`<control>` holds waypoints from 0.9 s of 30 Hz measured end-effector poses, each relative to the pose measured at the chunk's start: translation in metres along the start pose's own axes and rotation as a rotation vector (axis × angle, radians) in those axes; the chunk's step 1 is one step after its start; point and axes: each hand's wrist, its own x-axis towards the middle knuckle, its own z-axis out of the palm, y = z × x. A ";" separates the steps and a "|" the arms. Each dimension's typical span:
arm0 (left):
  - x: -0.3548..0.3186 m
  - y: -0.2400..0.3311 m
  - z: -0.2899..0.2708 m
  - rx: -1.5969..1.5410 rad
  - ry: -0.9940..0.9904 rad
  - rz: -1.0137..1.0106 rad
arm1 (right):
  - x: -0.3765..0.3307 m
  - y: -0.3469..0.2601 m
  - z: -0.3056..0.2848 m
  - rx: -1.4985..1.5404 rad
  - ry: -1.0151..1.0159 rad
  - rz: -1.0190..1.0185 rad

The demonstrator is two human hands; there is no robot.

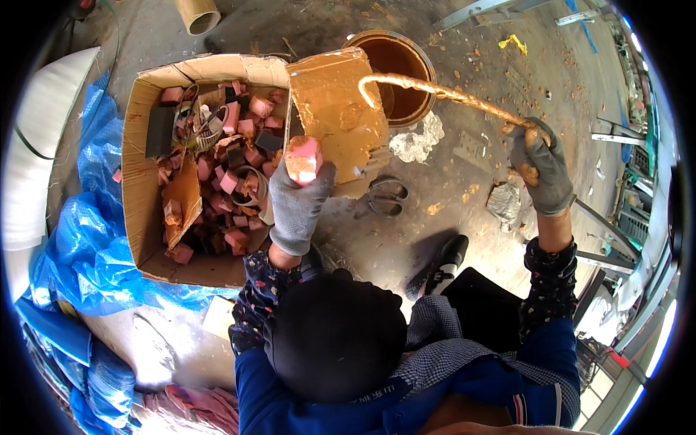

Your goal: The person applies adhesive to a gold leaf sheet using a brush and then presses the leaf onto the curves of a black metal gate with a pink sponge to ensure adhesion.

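left hand (297, 206), grey glove: fingers clamped on a pink block (305, 154). block sits above the fingertips, top and left face smeared brown, front corner glaring in the light. right hand (540, 167), also grey-gloved: closed round the near end of a brown-coated rod (453, 90). brown smears on that glove, round the fingers.

rod runs from the right grip up and left, crosses over the bucket mouth, ends in a hook above and right of the pink block, well apart from it. hook shows over a brown-smeared cardboard panel (328, 94), just beyond the left grip; can't tell if it touches.

bucket (429, 64): beyond the panel, up-right of the left grip, brown coating inside. cardboard box (136, 196): immediately left of the left grip, loaded with more pink pieces (230, 181) plus dark ones, many brown-stained.

right of the left grip, on the floor (471, 65): dark scissors (388, 196). above those, crumpled pale sheet (418, 140), near the bucket. crumpled clear wrapper (503, 205) lower-left of the right grip. yellow scrap (513, 45) well above the right grip. blue tarp (80, 254) far left, past the box.
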 end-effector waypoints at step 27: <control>0.000 0.005 -0.025 -0.040 0.145 0.026 | 0.112 0.026 0.072 -0.501 -0.318 0.158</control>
